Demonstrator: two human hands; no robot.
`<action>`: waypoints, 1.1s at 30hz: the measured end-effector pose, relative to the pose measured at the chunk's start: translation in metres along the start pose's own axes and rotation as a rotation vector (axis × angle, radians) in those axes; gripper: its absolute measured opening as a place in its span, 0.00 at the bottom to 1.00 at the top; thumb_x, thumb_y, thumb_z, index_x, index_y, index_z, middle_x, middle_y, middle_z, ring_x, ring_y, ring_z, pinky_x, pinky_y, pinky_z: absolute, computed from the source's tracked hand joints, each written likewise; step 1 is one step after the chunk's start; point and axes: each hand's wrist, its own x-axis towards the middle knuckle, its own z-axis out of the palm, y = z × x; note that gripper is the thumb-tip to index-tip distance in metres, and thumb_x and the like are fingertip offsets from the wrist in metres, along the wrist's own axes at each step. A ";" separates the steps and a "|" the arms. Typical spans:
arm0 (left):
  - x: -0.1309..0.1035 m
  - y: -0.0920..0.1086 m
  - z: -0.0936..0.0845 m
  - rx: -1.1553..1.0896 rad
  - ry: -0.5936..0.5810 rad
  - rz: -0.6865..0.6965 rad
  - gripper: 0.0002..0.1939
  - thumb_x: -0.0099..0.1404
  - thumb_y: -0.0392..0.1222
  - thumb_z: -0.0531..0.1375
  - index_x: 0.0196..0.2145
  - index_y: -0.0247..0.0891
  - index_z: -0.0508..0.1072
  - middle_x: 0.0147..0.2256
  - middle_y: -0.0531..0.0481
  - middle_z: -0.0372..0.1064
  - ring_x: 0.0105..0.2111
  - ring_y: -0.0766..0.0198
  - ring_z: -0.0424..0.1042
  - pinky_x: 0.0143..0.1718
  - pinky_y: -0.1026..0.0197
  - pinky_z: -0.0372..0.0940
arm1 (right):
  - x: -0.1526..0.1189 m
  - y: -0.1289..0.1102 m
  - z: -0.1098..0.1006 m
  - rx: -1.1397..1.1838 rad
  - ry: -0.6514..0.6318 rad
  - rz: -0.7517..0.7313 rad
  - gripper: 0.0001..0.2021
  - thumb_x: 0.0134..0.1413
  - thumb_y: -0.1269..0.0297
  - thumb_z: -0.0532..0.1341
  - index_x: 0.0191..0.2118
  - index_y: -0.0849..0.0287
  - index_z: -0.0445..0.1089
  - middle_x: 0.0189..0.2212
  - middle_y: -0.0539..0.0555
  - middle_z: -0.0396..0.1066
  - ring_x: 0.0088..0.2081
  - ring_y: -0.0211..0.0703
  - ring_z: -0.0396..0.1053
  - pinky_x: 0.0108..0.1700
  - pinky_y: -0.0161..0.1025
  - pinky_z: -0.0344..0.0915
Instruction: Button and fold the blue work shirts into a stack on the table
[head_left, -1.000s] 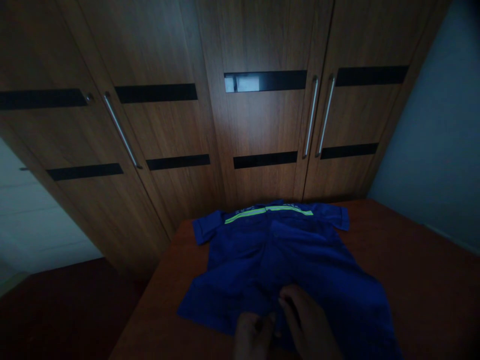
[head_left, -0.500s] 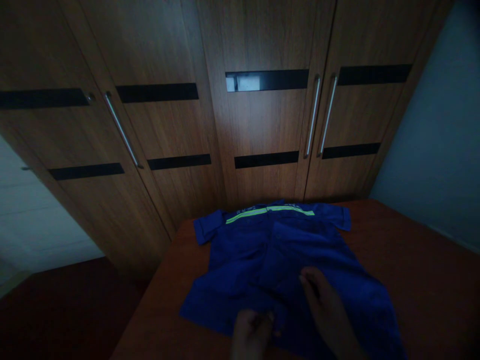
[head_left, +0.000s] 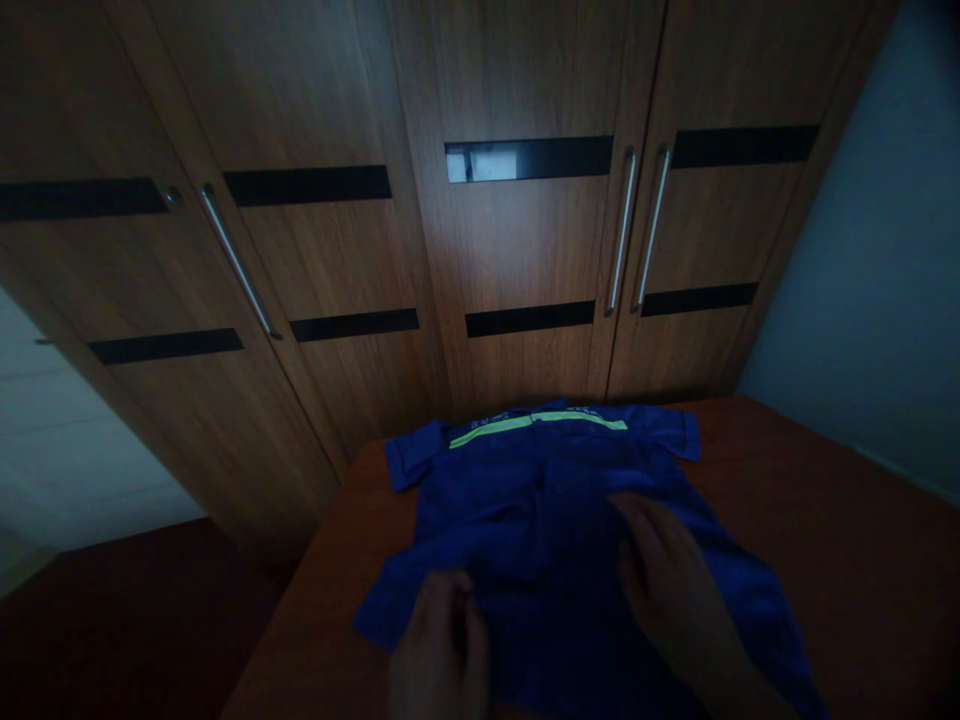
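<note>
A dark blue short-sleeved shirt (head_left: 517,540) lies spread out, its collar end toward the cupboard. A yellow-green reflective strip crosses its chest, with small light lettering above it. My left hand (head_left: 442,640) is closed on the front of the shirt near the lower hem, its fingers curled and the thumb bent in. Higher up on the other side, my right hand (head_left: 671,580) grips the shirt front with its fingertips. Folds run across the cloth between both hands, where it is dark. The lower hem is partly hidden by the hands and the frame edge.
The shirt rests on a reddish-brown wooden table (head_left: 847,560). Right behind it stands a tall wooden cupboard (head_left: 517,240) with black inlays and long metal handles (head_left: 621,230). A pale wall (head_left: 862,300) is at the right. The light is dim.
My left hand has moved left and a little up from the lower middle of the shirt. My right hand has shifted up. The front cloth between them has been drawn into new folds.
</note>
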 end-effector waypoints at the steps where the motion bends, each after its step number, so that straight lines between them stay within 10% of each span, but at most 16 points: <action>1: -0.004 0.010 0.003 0.000 0.017 0.066 0.08 0.64 0.40 0.49 0.35 0.42 0.67 0.34 0.47 0.70 0.34 0.57 0.71 0.36 0.59 0.62 | -0.001 -0.012 -0.001 0.002 -0.019 -0.080 0.20 0.54 0.70 0.52 0.54 0.56 0.62 0.51 0.59 0.67 0.53 0.53 0.64 0.55 0.53 0.60; 5: -0.013 0.046 0.026 0.026 -0.139 0.317 0.11 0.64 0.36 0.48 0.37 0.41 0.70 0.37 0.43 0.70 0.38 0.57 0.70 0.41 0.58 0.63 | -0.005 -0.044 0.005 0.025 -0.182 -0.288 0.20 0.51 0.74 0.54 0.51 0.55 0.66 0.47 0.56 0.71 0.49 0.50 0.67 0.58 0.54 0.55; 10: -0.002 0.061 0.054 0.248 -0.385 0.318 0.15 0.58 0.32 0.53 0.42 0.39 0.71 0.43 0.42 0.68 0.43 0.50 0.68 0.44 0.51 0.62 | 0.002 -0.044 0.020 -0.012 -0.336 -0.127 0.10 0.52 0.75 0.52 0.32 0.58 0.70 0.29 0.55 0.73 0.35 0.47 0.71 0.46 0.49 0.62; 19: 0.035 0.060 0.056 0.271 -0.423 0.318 0.14 0.61 0.29 0.49 0.36 0.38 0.72 0.34 0.47 0.71 0.34 0.60 0.71 0.34 0.62 0.60 | 0.014 -0.048 0.012 0.369 -0.342 0.015 0.08 0.55 0.68 0.54 0.35 0.55 0.70 0.34 0.52 0.75 0.36 0.43 0.72 0.41 0.39 0.65; 33: 0.039 0.032 0.068 -0.077 -0.391 0.342 0.19 0.57 0.24 0.47 0.32 0.38 0.75 0.32 0.49 0.71 0.34 0.63 0.70 0.35 0.64 0.59 | -0.002 -0.044 0.030 0.071 -0.253 -0.135 0.12 0.58 0.70 0.52 0.42 0.57 0.71 0.38 0.56 0.75 0.38 0.47 0.72 0.43 0.45 0.66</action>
